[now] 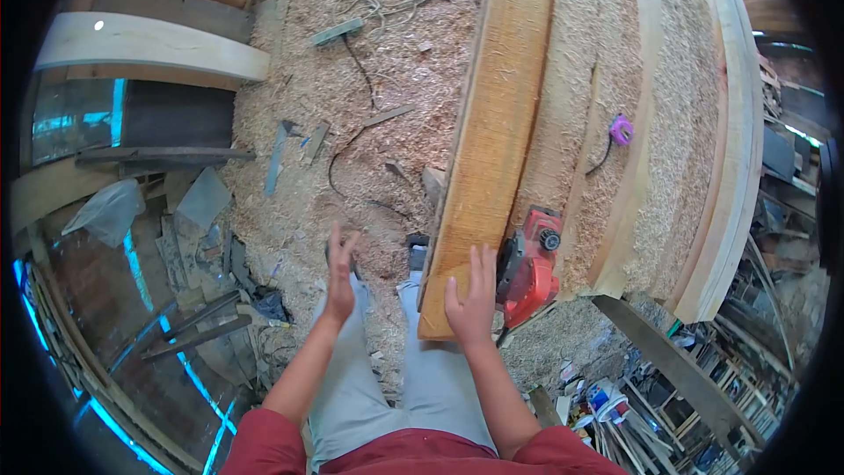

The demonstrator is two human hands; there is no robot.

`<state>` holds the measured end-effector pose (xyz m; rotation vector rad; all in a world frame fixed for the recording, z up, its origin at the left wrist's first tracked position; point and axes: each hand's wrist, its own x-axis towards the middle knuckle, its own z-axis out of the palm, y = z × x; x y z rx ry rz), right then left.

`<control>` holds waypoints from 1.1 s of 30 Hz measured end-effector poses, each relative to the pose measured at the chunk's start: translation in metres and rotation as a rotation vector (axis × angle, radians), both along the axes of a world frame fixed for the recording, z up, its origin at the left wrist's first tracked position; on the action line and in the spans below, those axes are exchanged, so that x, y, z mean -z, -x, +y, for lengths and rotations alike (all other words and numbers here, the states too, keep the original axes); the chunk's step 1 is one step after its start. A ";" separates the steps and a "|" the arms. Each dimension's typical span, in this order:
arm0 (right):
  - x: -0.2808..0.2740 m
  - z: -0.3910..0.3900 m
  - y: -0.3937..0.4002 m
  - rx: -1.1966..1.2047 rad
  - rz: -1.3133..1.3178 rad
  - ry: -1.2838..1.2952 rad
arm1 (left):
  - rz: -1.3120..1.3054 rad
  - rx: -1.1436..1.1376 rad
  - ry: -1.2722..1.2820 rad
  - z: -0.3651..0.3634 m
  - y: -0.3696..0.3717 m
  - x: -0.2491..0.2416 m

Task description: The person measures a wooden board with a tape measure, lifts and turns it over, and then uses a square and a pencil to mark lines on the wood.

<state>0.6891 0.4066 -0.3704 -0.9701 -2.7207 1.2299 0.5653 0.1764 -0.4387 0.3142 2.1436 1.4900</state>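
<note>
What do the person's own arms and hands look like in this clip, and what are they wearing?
Both arms are bare from the short dark red sleeves down. The left hand and right hand wear no gloves, and no rings, watch or bands can be made out. Light grey trousers show below the red shirt.

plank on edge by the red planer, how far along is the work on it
Done, by the look of it: much planing, since shavings lie thick on the floor and bench. In hand: the right hand lies flat on the near end of the plank, while the left hand hangs open, off it. The red planer sits unheld beside it. What is left cannot be told from this view.
</note>
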 end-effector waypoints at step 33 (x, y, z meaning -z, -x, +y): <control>0.574 -0.286 0.478 -0.815 -0.088 -0.566 | 0.620 0.207 0.757 -0.224 0.433 0.477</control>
